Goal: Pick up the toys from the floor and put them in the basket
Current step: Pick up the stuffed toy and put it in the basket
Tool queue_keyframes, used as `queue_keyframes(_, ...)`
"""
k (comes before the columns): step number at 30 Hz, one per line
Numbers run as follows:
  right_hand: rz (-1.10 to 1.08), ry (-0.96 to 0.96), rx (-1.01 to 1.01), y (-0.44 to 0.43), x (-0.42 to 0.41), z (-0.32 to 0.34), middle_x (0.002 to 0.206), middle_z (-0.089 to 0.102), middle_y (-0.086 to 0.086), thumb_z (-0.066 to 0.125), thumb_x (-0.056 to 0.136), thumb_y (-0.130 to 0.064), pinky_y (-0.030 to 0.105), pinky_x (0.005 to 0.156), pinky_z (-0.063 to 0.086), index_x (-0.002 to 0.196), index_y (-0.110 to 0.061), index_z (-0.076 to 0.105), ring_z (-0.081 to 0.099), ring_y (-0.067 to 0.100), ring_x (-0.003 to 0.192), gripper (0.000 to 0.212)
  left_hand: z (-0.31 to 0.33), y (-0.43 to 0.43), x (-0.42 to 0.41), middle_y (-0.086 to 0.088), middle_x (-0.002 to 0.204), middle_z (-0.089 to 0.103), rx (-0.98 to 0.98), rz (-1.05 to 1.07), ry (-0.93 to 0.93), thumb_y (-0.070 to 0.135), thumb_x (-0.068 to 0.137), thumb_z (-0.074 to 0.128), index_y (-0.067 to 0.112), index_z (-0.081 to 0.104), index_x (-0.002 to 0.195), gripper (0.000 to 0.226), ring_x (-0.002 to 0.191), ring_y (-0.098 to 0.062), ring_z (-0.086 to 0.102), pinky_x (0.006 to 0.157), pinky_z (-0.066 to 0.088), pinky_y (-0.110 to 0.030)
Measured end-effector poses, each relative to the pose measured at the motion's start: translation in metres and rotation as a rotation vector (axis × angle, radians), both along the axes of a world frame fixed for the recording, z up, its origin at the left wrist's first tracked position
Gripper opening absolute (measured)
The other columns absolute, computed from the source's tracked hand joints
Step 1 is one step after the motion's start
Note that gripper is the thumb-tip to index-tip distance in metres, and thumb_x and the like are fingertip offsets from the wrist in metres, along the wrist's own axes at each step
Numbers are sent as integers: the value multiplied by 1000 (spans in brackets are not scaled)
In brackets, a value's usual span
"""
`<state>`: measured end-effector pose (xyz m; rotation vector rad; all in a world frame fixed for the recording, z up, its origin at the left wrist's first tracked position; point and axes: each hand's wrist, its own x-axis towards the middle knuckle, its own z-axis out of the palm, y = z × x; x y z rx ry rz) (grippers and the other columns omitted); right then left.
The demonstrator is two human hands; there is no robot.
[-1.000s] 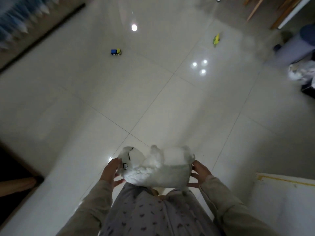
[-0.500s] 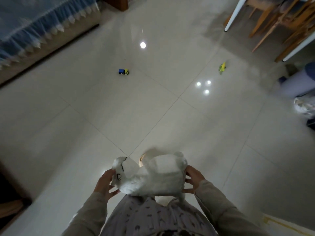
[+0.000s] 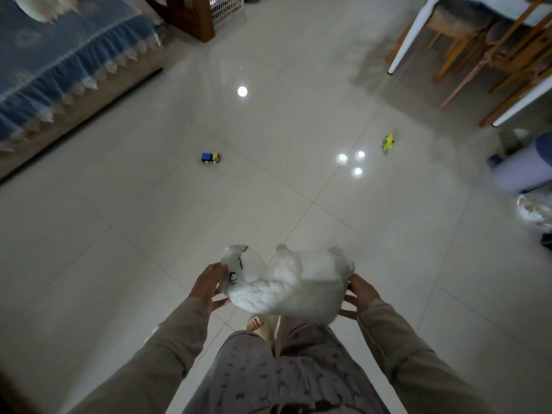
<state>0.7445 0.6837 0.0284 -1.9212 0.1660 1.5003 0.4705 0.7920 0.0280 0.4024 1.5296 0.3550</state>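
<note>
A white plush animal toy (image 3: 286,280) hangs in front of my waist, held sideways between both hands. My left hand (image 3: 209,283) grips its head end and my right hand (image 3: 360,294) grips its rear end. On the tiled floor further off lies a small blue and yellow toy truck (image 3: 210,157). A green and yellow toy (image 3: 388,141) lies to the right of it, near the chairs. A white lattice basket (image 3: 225,7) stands at the far top, beside a wooden post.
A sofa with a blue fringed cover (image 3: 59,64) runs along the left. Wooden chairs and white table legs (image 3: 466,52) fill the upper right. A pale bin (image 3: 519,171) and a bag (image 3: 534,212) sit at the right edge. My feet (image 3: 260,325) show below the plush.
The view has tilted up and forward, bringing the sofa, chairs and basket into sight. The plush stays held between both hands. The white box at lower right has left the view.
</note>
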Motion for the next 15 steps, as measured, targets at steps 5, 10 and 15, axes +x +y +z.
queue_keyframes(5,1,6,-4,64,38,-15,104,56,7,44,94,-33,49,84,47,99,-13,57,53,30,100,24,0,61,35,-5,102,52,-11,-36,1,27,92,49,17,51,109,19,101,-30,50,73,50,-34)
queue_keyframes(10,100,28,3,148,69,-21,115,55,12,44,94,-28,51,85,49,87,-16,57,53,32,104,20,-9,122,60,-6,100,52,-27,57,32,25,93,48,16,51,108,17,91,-28,51,70,48,-34)
queue_keyframes(15,200,62,14,239,98,-14,113,56,10,45,90,-24,40,70,52,87,-16,58,55,29,97,15,-4,186,83,-4,89,51,-30,225,44,24,93,49,15,50,106,16,83,-26,51,72,47,-37)
